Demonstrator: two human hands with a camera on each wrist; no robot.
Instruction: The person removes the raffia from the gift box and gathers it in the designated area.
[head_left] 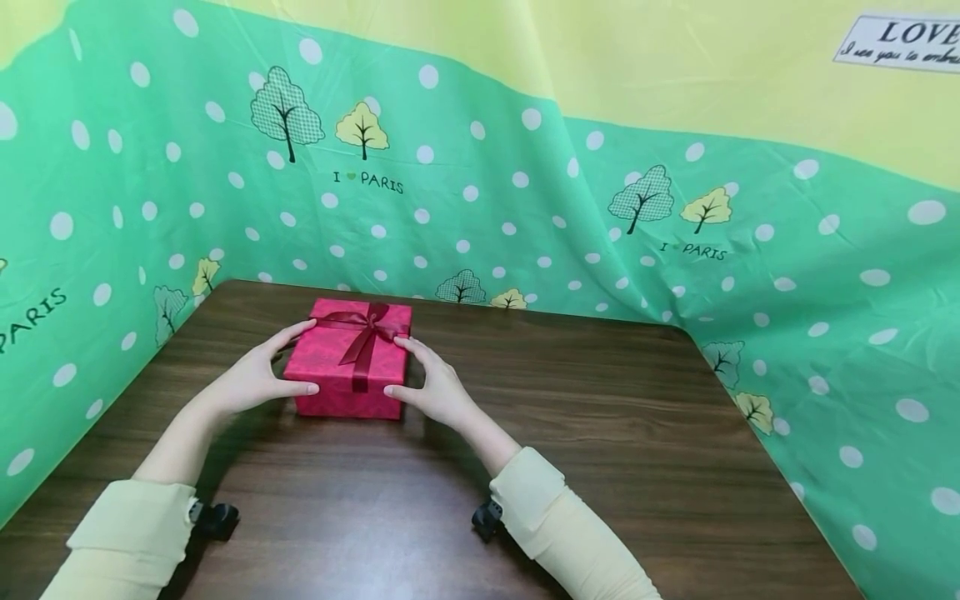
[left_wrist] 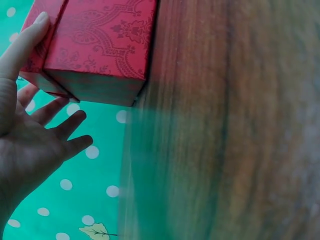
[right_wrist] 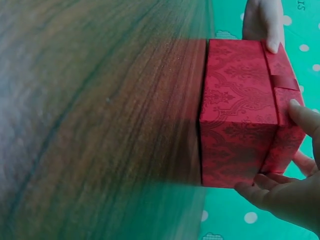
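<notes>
While both your hands are at the red box (head_left: 341, 362), what matters most, I'd judge, is that it lies between your palms — not off to one side of either. It sits on the brown table (head_left: 600, 433), left of centre and near the back edge, with its ribbon bow (head_left: 370, 327) facing up. Your left hand (head_left: 247, 381) holds the left side and your right hand (head_left: 440, 393) the right, so neither is nearer. Each thumb rests on the front face of the lid (right_wrist: 287, 137), and the other fingers reach along the sides. You have the left fingers spread wide, some tips looking clear of the box; the right ones bend in close around the lid's lower edge. How firmly either hand presses, you cannot tell from these views. Since the top looks nearly square, no long axis stands out — matching your two sides seems to matter more.
</notes>
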